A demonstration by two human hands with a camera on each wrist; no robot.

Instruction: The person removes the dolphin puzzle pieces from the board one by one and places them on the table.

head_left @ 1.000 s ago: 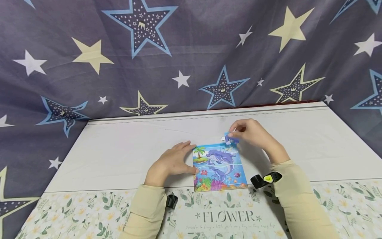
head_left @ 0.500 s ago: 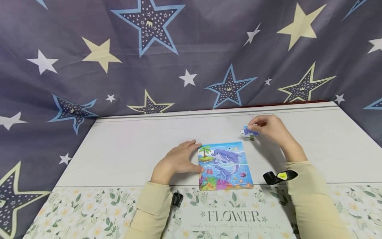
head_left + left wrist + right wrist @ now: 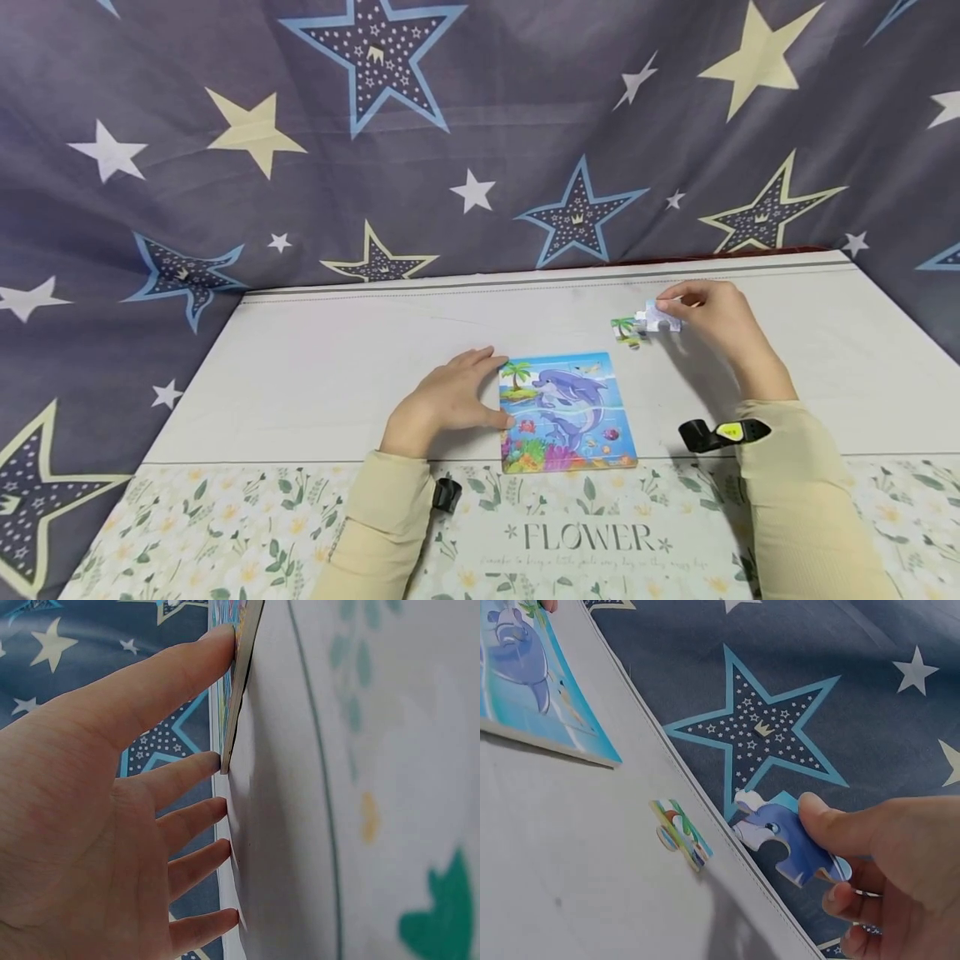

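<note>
Right of centre in the head view, the right hand (image 3: 723, 333) is pinching a dolphin-face piece (image 3: 663, 317) between its thumb and fingers, holding it over the white cloth (image 3: 337, 375). Toward the middle right of the right wrist view, that same piece is showing its purple-blue side, with an eye and knobbed edges; the thumb tip is pressing on its face, and the lower fingers are curling beneath. Just left of it in the head view, a palm-tree piece (image 3: 624, 329) is lying on the cloth, and the right wrist view is showing the two pieces apart.

Below the centre of the head view, a square dolphin puzzle board (image 3: 567, 412) is lying flat, picturing dolphins, a palm tree and a red crab. At its left side, the left hand (image 3: 446, 400) is resting with its fingers spread and extended, released rather than gripping; thumb and forefinger are touching the board's edge, while the other fingertips are reaching down toward the cloth.

Across the bottom of the head view, a floral band (image 3: 247, 525) is carrying the word FLOWER, and beige sleeves (image 3: 802, 492) are covering both forearms. Along the top, a starry curtain (image 3: 300, 200) is hanging.
</note>
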